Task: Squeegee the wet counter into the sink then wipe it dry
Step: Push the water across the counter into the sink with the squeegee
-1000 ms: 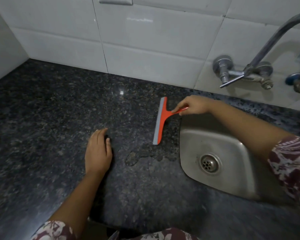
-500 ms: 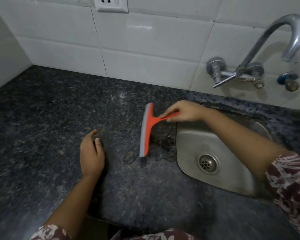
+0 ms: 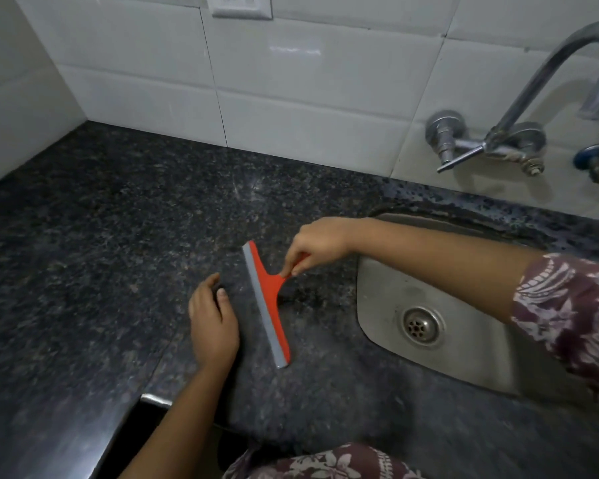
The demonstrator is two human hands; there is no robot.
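Observation:
My right hand (image 3: 317, 245) grips the handle of an orange squeegee (image 3: 268, 299) with a grey rubber blade. The blade lies on the dark speckled granite counter (image 3: 101, 254), running from back to front just left of the steel sink (image 3: 471, 357). My left hand (image 3: 212, 323) rests flat on the counter right beside the blade's left side, fingers together, holding nothing. A dark wet patch shows on the counter between the squeegee and the sink.
A curved metal tap (image 3: 540, 95) with valves juts from the white tiled wall (image 3: 308, 98) above the sink. A wall socket (image 3: 241, 5) sits at the top. The counter's front edge (image 3: 153, 401) steps inward near my left forearm.
The squeegee has moved left and toward me, away from the sink, and its blade now angles the other way. My left hand stayed on the counter.

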